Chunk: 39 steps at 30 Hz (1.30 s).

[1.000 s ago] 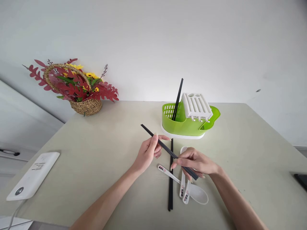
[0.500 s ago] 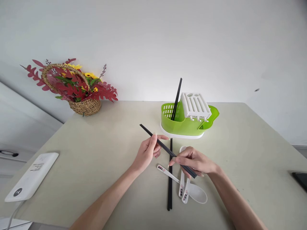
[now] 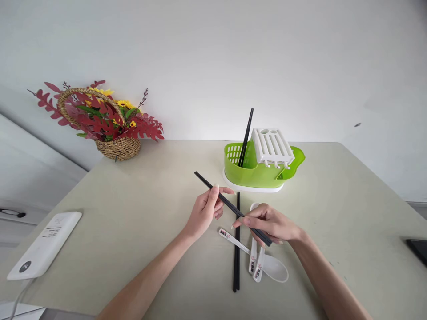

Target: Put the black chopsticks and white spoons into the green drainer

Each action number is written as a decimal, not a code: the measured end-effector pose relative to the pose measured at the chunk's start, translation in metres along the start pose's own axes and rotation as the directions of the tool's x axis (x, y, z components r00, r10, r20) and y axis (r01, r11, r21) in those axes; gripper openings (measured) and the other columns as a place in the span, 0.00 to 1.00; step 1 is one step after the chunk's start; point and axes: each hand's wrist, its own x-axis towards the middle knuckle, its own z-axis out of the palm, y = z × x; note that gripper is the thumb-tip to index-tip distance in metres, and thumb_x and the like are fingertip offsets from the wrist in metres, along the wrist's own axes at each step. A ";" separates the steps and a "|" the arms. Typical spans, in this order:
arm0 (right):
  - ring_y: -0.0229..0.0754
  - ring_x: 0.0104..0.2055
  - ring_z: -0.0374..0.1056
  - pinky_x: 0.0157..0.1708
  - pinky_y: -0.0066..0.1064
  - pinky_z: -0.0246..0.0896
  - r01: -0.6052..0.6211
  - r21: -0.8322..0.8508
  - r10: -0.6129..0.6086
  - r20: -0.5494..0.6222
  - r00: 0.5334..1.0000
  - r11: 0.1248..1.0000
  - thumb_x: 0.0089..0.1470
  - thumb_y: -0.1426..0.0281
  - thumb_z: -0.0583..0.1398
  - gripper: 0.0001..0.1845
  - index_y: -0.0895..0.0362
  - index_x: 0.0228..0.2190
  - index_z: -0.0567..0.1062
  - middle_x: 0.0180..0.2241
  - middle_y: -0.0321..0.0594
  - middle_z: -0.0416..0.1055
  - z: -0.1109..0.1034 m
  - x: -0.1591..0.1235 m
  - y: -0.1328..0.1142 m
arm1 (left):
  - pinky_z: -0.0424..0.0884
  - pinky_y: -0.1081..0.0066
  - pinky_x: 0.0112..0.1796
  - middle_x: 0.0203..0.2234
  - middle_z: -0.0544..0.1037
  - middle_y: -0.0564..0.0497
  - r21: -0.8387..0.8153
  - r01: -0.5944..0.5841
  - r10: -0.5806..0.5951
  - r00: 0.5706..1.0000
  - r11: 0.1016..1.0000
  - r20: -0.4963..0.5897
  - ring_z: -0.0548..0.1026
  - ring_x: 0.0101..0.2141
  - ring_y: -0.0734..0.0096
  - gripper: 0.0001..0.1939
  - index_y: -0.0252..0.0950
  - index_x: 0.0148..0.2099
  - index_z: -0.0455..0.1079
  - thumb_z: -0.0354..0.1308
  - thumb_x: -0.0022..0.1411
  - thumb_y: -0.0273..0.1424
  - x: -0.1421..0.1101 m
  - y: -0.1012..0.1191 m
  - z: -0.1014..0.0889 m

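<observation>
A pair of black chopsticks (image 3: 228, 203) slants above the table, held between both hands. My left hand (image 3: 207, 205) pinches it toward its thin upper end, with the index finger stretched out. Nearer the thick end, my right hand (image 3: 267, 224) grips the same pair. Beneath it, a second pair of black chopsticks (image 3: 236, 266) lies on the table. Beside that pair, several white spoons with printed handles lie crossed, one with its bowl (image 3: 275, 269) to the right; my right hand partly covers them. Behind stands a green utensil holder (image 3: 243, 176) with another pair of chopsticks (image 3: 246, 137) leaning in it.
A white slotted rack (image 3: 272, 146) with small hooks tops the holder. At the back left stands a wicker basket (image 3: 120, 149) of artificial flowers. A white power strip (image 3: 45, 245) with a cord lies on the left, and a dark object (image 3: 416, 250) at the right edge.
Both hands stay almost in place with the chopsticks between them. The fingers of my right hand have shifted slightly, and the pair's thick end has risen a little.
</observation>
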 end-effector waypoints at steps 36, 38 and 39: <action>0.31 0.18 0.53 0.19 0.25 0.51 0.127 -0.206 -0.187 -0.305 0.934 0.970 0.64 0.48 0.61 0.28 0.60 0.37 0.87 0.15 0.32 0.64 0.011 0.005 -0.001 | 0.80 0.70 0.45 0.44 0.86 0.44 -0.115 0.137 -0.153 0.977 0.984 -0.148 0.83 0.39 0.69 0.21 0.37 0.42 0.85 0.75 0.55 0.48 0.023 0.028 -0.012; 0.31 0.18 0.54 0.20 0.25 0.52 0.142 -0.183 -0.193 -0.299 0.934 0.973 0.64 0.48 0.62 0.28 0.60 0.38 0.87 0.15 0.32 0.64 0.011 0.004 -0.002 | 0.80 0.69 0.46 0.44 0.86 0.43 -0.106 0.117 -0.133 0.978 0.987 -0.162 0.83 0.38 0.69 0.21 0.36 0.41 0.85 0.76 0.54 0.47 0.024 0.031 -0.010; 0.30 0.18 0.54 0.19 0.25 0.53 0.150 -0.163 -0.193 -0.293 0.936 0.975 0.64 0.49 0.62 0.27 0.60 0.40 0.87 0.15 0.31 0.64 0.011 0.004 -0.002 | 0.80 0.69 0.47 0.44 0.86 0.43 -0.098 0.102 -0.118 0.979 0.990 -0.165 0.83 0.39 0.69 0.20 0.36 0.40 0.85 0.76 0.54 0.47 0.024 0.033 -0.009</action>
